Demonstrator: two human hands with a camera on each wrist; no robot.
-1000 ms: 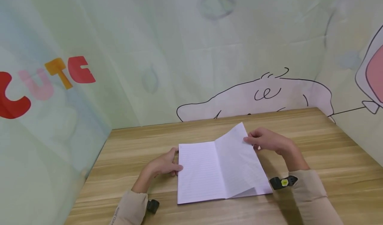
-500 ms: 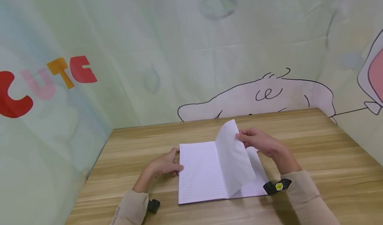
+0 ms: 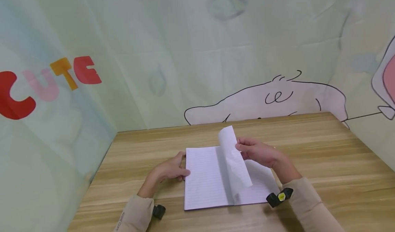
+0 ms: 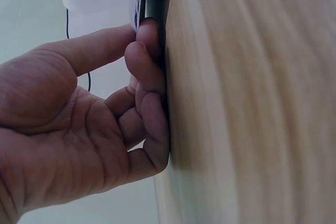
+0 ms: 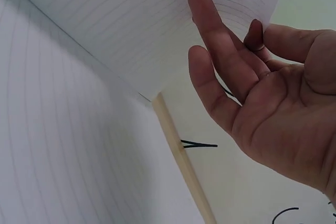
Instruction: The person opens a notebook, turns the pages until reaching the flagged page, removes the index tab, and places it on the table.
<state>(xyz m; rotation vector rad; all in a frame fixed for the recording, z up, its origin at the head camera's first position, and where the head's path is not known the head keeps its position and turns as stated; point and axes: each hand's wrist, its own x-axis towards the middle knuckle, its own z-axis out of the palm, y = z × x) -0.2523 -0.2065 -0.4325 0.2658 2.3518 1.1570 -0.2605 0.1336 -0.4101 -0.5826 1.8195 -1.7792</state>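
Note:
An open lined notebook [image 3: 203,177] lies on the wooden table, its left page flat. My left hand [image 3: 171,167] grips the notebook's left edge, thumb on top of the page. In the left wrist view, fingers of the left hand [image 4: 89,98] are tucked under the dark cover at the tabletop. One notebook page [image 3: 232,156] is lifted and curls over to the left near the spine. Its outer edge is pinched between thumb and index finger of my right hand [image 3: 257,151]. The right wrist view shows the right hand [image 5: 262,72] with its other fingers loosely spread beneath the raised sheet.
The wood-grain table [image 3: 324,149] extends around the notebook on all sides. Behind and to the left hangs a pale printed curtain [image 3: 139,70] with cartoon drawings and colored letters. A dark band with a yellow-marked device [image 3: 280,196] sits at the right sleeve.
The right hand has moved left with the pinched page, which has risen from the right side and now curls toward the spine. The left hand stays on the notebook's left edge.

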